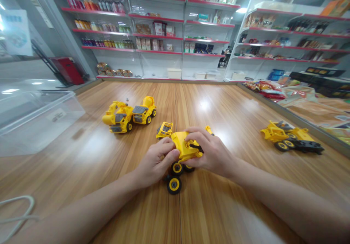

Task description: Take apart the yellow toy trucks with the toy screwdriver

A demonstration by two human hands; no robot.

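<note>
Between my two hands is a yellow toy truck part (183, 147), a boxy piece with a hole in its face. My left hand (161, 158) pinches its left edge with thumb and forefinger. From the right, my right hand (209, 151) wraps its fingers over the top and lower side, near a dark rod-like piece (196, 147). Black wheels with yellow hubs (174, 185) show just below the part; whether they join it I cannot tell. Just behind my left hand lies a yellow cab piece (164, 130). Another small yellow piece (209, 130) shows beyond my right hand, partly hidden.
A toy excavator (118, 118) and a toy cement mixer (144, 111) stand at the back left of the wooden table (82, 171). Partly built toy vehicle parts (292, 138) lie at the right. A clear plastic box (41, 120) is at the left, a white cable (20, 215) nearer.
</note>
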